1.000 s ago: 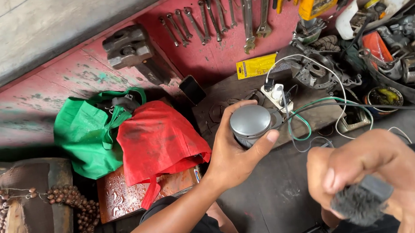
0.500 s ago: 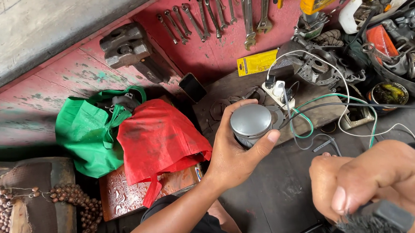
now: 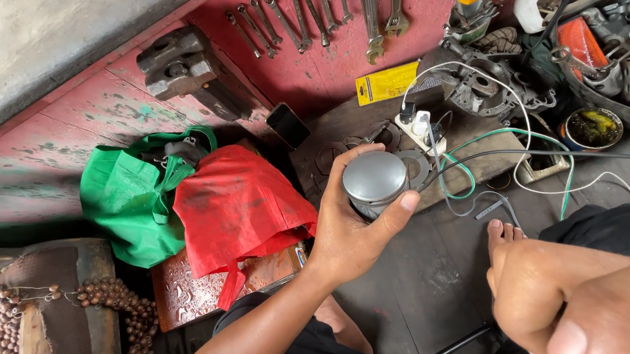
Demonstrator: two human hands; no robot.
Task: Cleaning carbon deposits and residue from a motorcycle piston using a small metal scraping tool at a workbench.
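Note:
My left hand (image 3: 347, 233) is raised over the floor and grips a grey metal cylinder (image 3: 373, 177) with a smooth round top, thumb on the right side and fingers on the left. My right hand (image 3: 556, 301) is curled into a fist at the bottom right corner, close to the camera. The dark brush it held in the earlier frames now lies below the picture's edge. My bare toes (image 3: 500, 231) show just above that hand.
A green bag (image 3: 131, 203) and a red bag (image 3: 236, 204) lie at the left. Several wrenches (image 3: 319, 9) lie on the red surface. A white power strip (image 3: 418, 127) with cables, engine parts (image 3: 484, 86) and a bowl (image 3: 592, 127) crowd the right.
My right hand has dropped toward the bottom right corner, taking the brush out of sight. My left hand still holds the cylinder in the same place.

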